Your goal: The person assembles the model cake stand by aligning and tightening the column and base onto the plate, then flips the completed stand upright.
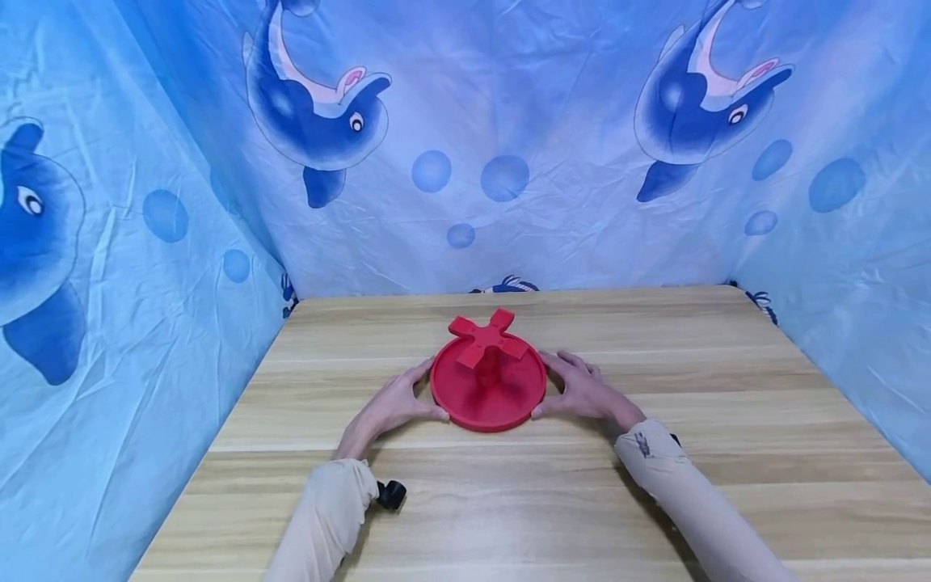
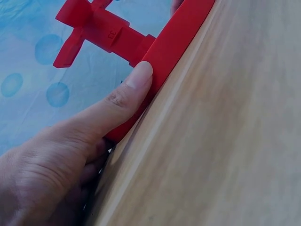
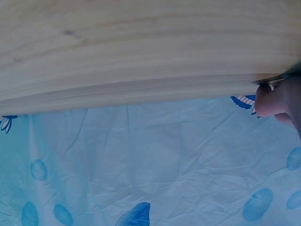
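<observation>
A red round dish with a low rim (image 1: 489, 423) rests on the table between the two hands. From its middle rises a post with a cross-shaped top (image 1: 489, 338), which shows side-on in the left wrist view (image 2: 101, 26). My left hand (image 1: 396, 402) holds the dish's left side, thumb on the near rim (image 2: 155, 61) and fingers farther round the edge. On the opposite side, my right hand (image 1: 582, 390) grips the rim in the same way, thumb near, fingers behind. Only part of the right hand (image 3: 282, 103) shows in the right wrist view, without the dish.
The wood-grain table (image 1: 465, 517) reaches back to a blue cloth backdrop (image 1: 465, 105) printed with dolphins and bubbles, which also hangs at both sides. A small black device (image 1: 391, 495) sticks out from the left sleeve.
</observation>
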{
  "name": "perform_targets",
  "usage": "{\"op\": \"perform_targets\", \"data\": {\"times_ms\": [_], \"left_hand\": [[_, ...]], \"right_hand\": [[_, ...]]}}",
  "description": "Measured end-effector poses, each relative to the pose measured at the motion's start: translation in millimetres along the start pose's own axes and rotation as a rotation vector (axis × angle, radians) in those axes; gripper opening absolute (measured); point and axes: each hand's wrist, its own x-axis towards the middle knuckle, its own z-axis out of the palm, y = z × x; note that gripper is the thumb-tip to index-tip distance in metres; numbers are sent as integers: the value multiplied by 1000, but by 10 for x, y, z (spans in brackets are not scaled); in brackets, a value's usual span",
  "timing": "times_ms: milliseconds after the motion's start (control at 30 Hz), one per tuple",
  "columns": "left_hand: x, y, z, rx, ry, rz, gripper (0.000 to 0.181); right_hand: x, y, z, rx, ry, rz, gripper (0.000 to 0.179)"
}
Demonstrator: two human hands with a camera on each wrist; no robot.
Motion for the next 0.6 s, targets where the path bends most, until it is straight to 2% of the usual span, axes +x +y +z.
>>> {"op": "perform_targets", "data": {"times_ms": [133,233,300,400,500,600], "left_hand": [[-7,-14,-3,-106,16,41,108],[5,-9,-13,-197,43,76,97],[14,7,-22,-243,61,88,90],[22,40,-30,-305,77,66,81],[22,82,-24,-379,90,35,74],[19,147,-12,-396,103,18,70]], "right_hand": [[-31,-7,-23,64,-3,-1,104],[-57,-35,-79,218,-14,-22,95],[-76,-69,-123,330,-19,-5,90],[-96,-120,-179,434,-23,33,86],[-107,-161,-216,481,-10,53,84],[-109,-197,-241,493,39,69,81]]}}
